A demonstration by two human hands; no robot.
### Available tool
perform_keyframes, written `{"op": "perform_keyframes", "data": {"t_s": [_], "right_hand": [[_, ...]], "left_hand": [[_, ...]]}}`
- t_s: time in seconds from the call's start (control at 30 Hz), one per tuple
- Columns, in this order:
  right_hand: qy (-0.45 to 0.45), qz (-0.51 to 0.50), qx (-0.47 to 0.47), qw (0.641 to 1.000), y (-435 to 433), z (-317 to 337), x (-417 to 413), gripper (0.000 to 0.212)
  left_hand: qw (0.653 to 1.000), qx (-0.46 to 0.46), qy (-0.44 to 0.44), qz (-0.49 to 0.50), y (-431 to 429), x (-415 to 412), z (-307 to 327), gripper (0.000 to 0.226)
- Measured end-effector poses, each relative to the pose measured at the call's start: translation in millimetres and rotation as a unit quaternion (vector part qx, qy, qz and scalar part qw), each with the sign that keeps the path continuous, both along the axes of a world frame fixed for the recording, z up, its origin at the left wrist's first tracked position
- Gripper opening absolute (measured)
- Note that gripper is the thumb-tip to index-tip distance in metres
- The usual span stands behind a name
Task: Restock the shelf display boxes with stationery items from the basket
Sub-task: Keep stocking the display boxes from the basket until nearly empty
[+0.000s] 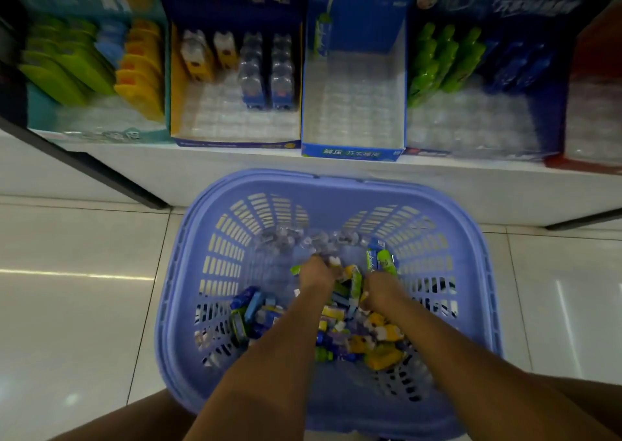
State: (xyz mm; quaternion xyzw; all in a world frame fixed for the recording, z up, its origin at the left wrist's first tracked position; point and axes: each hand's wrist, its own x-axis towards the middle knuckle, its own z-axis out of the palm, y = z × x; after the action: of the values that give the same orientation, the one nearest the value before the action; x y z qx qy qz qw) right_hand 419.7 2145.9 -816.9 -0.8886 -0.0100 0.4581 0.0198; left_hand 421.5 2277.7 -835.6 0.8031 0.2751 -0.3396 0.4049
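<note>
Bare forearms lead to the left hand (314, 274) and right hand (378, 287) (both hands ungloved); legs bare.

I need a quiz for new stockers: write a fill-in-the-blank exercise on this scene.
1. The left hand and right hand reach into the basket, which stands on the tiled ____.
2. The green bottle-shaped items stand in the box to the ____ of the blue box.
3. The blue box is almost ____.
Missing words: floor; right; empty.
</note>
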Motion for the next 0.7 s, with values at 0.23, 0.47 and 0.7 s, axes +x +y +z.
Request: {"op": "perform_keyframes", "data": {"t_s": [0.23, 0.47, 0.7], "right_hand": [[-0.004, -0.182, 0.170, 0.968, -9.4, 42.6, 23.0, 0.010], [0.119, -0.464, 0.527, 0.702, -4.5, 114.4, 31.5, 0.015], [0.031, -0.364, 0.557, 0.745, 49.2, 180.2, 26.2, 0.039]], "left_hand": [[0.998, -0.051, 0.015, 0.038, 3.0, 6.4, 11.6, 0.040], [0.924, -0.328, 0.000, 0.199, 37.6, 1.1, 73.8, 0.010], [0.885, -0.356, -0.171, 0.245, 75.3, 8.4, 159.5, 0.019]]}}
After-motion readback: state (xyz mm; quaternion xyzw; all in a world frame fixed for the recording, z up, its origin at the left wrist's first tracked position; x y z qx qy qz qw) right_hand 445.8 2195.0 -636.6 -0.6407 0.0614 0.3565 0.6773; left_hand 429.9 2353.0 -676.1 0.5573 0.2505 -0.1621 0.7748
